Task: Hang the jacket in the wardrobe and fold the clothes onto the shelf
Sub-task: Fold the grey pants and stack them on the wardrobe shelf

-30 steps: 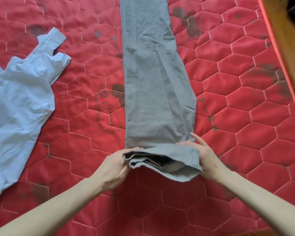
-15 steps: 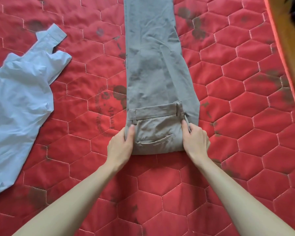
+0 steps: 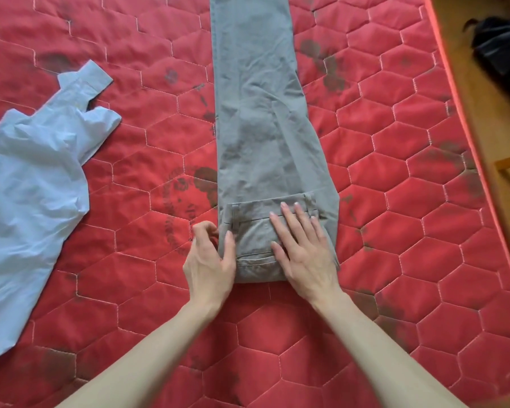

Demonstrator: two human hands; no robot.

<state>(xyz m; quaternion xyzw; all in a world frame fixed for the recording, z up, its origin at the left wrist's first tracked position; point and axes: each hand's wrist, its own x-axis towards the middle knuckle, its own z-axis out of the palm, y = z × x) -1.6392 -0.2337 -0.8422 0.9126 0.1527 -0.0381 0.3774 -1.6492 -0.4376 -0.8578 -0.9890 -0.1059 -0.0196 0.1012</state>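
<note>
Trousers: your grey trousers (image 3: 265, 119) lie lengthwise down the middle of the red quilted mattress (image 3: 395, 172), legs running away from you out of view at the top. Take them as the landmark for everything else.
First fold: the waistband end is turned over onto the legs at the near end, so 1 fold is in place; the belt loops and a back pocket face up on that flap.
Right hand: your right hand (image 3: 304, 248) lies flat on the flap, fingers straight and slightly spread, pressing the cloth down. It grips nothing.
Left hand: your left hand (image 3: 209, 260) sits at the left edge of the flap, thumb on the cloth and fingers curled at the side. It seems to pinch or tuck the edge, but you cannot tell for sure.
Shirt: a pale blue shirt (image 3: 33, 187) lies crumpled well to the left of the trousers, not folded.
Dark item: something dark (image 3: 504, 51) lies on the wooden floor (image 3: 483, 113) far right of the trousers; what it is cannot be told.
Done: only the first fold of the trousers, by the look of it.
Left: the remaining folds of the trousers, the whole shirt, placing both on the shelf, and hanging the jacket. Neither wardrobe, shelf nor a recognisable jacket is in view.
</note>
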